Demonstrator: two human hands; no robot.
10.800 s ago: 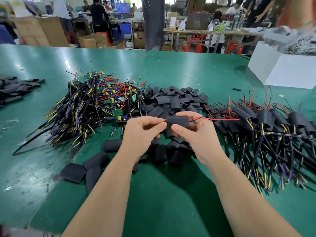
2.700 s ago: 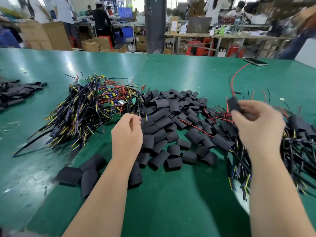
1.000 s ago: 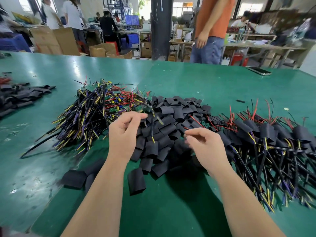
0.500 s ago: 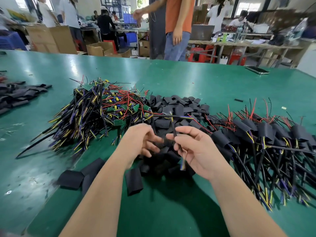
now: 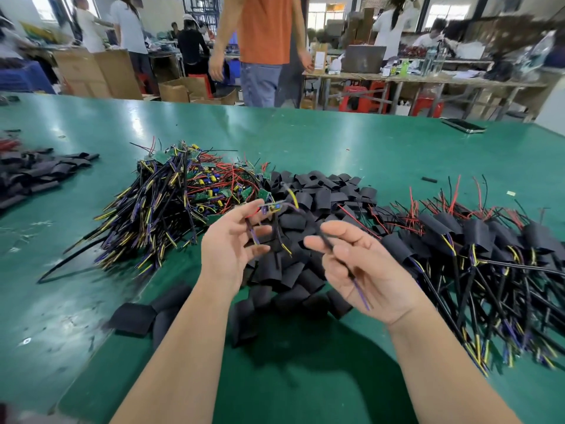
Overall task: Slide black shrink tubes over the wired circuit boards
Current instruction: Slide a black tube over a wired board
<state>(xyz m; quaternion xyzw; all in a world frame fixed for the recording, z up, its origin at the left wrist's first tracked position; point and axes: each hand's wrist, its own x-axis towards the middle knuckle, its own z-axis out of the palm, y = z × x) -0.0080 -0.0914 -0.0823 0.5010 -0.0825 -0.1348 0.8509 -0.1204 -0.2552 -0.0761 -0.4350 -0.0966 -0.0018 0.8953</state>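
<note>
hands have spread apart and lifted off the heap since half a second ago, and the person in an orange shirt [image 5: 265, 29] has walked right along the far edge of the table [image 5: 351, 142]. left hand [image 5: 227, 252] is raised over the middle heap, palm turned to the right, fingers [image 5: 244, 214] loosely curled and pinching the leads of one circuit board [image 5: 272, 208]. the board sits at the fingertips with its long axis roughly left to right, blurred. one yellow-tipped lead arcs up and right from it, and purple and black leads hang down past the palm. no tube on it yet. right hand [image 5: 371, 270] is palm-up, thumb and forefinger closed on a black cable [image 5: 337, 255]. the cable runs diagonally across the palm, far end up-left toward the board, purple and yellow stripped end pointing down-right at the wrist. cannot tell through the blur whether it joins the board.

under both hands lie the loose shrink tubes [image 5: 318, 191], a black heap with a few strays [image 5: 131, 318] beside the left forearm. the bare wired boards [image 5: 183, 194] are piled just left of the heap, touching it, cables fanning toward the near left. the tubed boards [image 5: 489, 237] are piled on the right, red leads pointing away, black cables trailing near. a second heap of tubes [image 5: 36, 174] lies at the far left, well apart. a phone [image 5: 464, 126] lies near the far right edge.
</note>
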